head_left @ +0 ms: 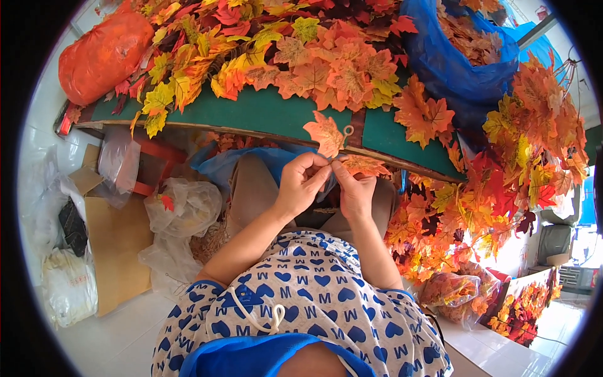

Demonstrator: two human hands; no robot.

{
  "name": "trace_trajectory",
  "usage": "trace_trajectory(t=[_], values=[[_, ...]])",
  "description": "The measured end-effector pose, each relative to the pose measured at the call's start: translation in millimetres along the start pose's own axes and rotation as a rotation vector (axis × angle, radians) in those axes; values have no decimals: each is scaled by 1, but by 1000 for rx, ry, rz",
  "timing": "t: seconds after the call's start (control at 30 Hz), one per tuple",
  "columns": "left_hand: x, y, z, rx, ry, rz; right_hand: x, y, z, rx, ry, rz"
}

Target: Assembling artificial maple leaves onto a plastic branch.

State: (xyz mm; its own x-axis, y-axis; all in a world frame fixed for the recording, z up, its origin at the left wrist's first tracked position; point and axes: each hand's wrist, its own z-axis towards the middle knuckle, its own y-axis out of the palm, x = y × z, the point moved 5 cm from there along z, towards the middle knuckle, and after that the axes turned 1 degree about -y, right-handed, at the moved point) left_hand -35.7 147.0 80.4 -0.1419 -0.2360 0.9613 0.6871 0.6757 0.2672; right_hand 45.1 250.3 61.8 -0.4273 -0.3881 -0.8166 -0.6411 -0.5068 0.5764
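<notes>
My left hand [304, 182] and my right hand [355, 193] meet fingertip to fingertip at the near edge of a green table. Both are closed in a pinch. An orange artificial maple leaf [326, 134] stands up from the pinched fingers of my left hand. Just behind my right hand's fingers shows a second orange artificial maple leaf [365, 165]. The stems between the fingertips are too small to make out. A small metal eye hook [348, 131] rises at the table edge beside the first leaf.
Artificial leaves [339, 66] in orange, yellow and red heap over the green table [251, 113]. A blue bag [440, 56] of leaves stands far right, a red bag [107, 56] far left. Hanging leaves [477, 188] fill the right side. A cardboard box [116, 251] stands left.
</notes>
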Motion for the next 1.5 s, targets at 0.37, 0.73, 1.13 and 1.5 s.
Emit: trace_trajectory(t=[0.37,0.73,1.13,1.5], values=[[-33,-30,-27,33,-403,-447,-80,37,181,-188,-864,-1282],[-23,-44,-35,-31,-400,-668,18,122,169,-490,-776,-1418],[-36,-48,-37,-3,-333,-163,-56,47,245,-281,-822,-1712],[38,-62,-37,195,362,781,-144,49,205,228,-1093,-1641]])
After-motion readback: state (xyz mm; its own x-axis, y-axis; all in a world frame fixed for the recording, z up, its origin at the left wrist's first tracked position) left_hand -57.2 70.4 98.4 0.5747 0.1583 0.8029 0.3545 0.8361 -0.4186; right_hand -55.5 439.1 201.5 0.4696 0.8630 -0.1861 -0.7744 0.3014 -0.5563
